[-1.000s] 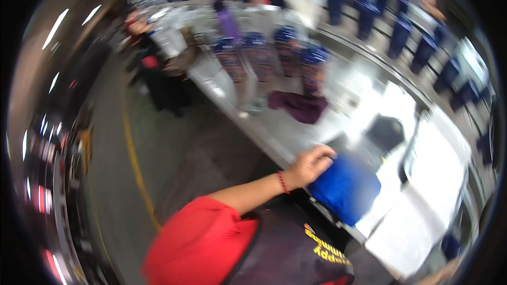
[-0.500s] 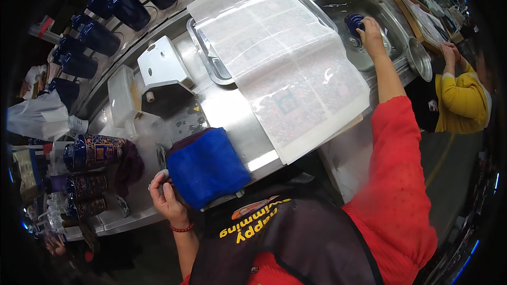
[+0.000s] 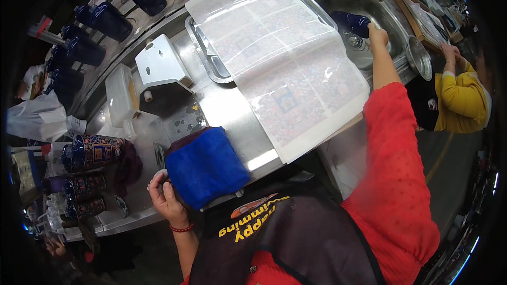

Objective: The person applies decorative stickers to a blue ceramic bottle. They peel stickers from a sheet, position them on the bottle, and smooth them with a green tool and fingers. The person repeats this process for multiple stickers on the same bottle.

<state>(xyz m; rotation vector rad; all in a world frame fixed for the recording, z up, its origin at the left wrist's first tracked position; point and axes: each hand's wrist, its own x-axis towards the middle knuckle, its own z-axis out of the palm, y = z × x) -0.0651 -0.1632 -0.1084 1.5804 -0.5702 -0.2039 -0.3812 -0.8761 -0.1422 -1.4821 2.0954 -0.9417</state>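
Over the sink (image 3: pixel 368 62) at the far right, my right hand (image 3: pixel 378 38) is closed on one end of a glossy dark blue jar (image 3: pixel 349 23), which lies tilted on its side inside the basin. Part of the jar's grip is covered by my fingers. At the counter's near edge rests my left hand (image 3: pixel 169 203), palm up, its fingers loosely curled and apart from the thumb, holding nothing I can see. Just beside its fingertips lies a folded bright blue cloth (image 3: pixel 207 168), with a dark maroon cloth partly under it.
Translucent printed sheets (image 3: pixel 296 74) cover a metal tray (image 3: pixel 224 76) in the middle. A white angled stand (image 3: pixel 163 63) and a plastic box (image 3: pixel 120 95) stand left. Dark blue jars (image 3: pixel 111 20) line the back; patterned jars (image 3: pixel 95 152) lie left. A person in yellow (image 3: pixel 462 100) works right.
My right hand has moved slightly right and down, and the dark blue jar has turned from end-on to lengthwise in the sink. My left hand has stayed put.
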